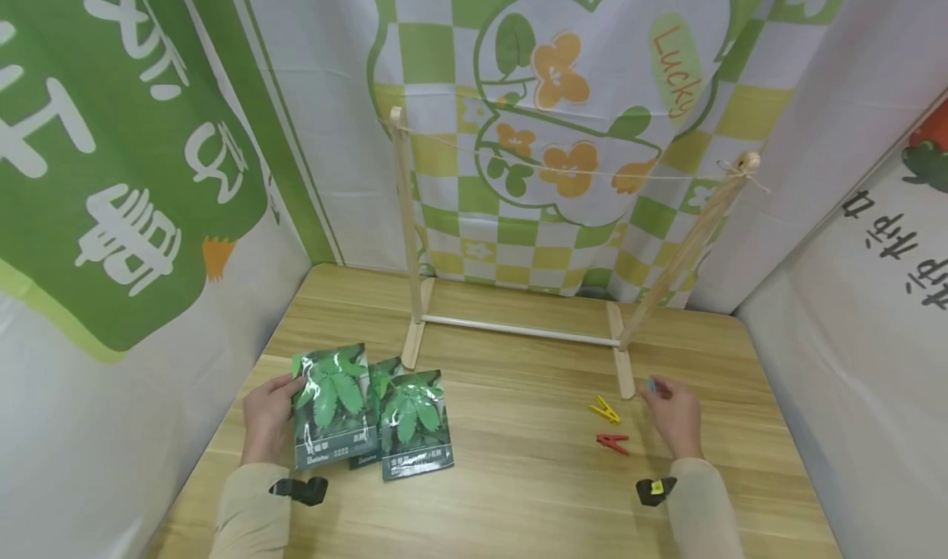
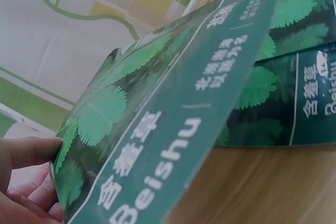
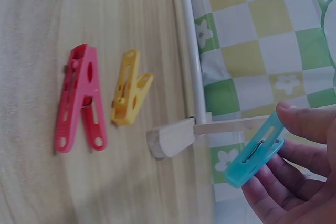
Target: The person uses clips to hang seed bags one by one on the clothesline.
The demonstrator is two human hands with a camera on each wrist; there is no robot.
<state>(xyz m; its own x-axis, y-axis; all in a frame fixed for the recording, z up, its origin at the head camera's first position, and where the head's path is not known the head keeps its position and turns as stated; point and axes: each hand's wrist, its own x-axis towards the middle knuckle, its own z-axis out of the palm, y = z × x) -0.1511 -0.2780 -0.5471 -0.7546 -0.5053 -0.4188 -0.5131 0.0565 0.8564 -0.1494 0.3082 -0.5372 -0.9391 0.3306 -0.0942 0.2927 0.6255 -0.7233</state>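
Note:
My left hand pinches the left edge of a green seed packet with leaf pictures, raised off the table; its thumb lies on the printed front in the left wrist view. Two similar packets, one in front and one partly hidden behind, lie to its right. At the right, my right hand holds a blue clothespin between thumb and fingers, above the table. Left of that hand, a yellow clothespin and a red clothespin lie on the wood.
A wooden stand rises at the back, with a left post, a right post and a string tied between their tops. A white rod joins its feet. Printed curtains surround the wooden table.

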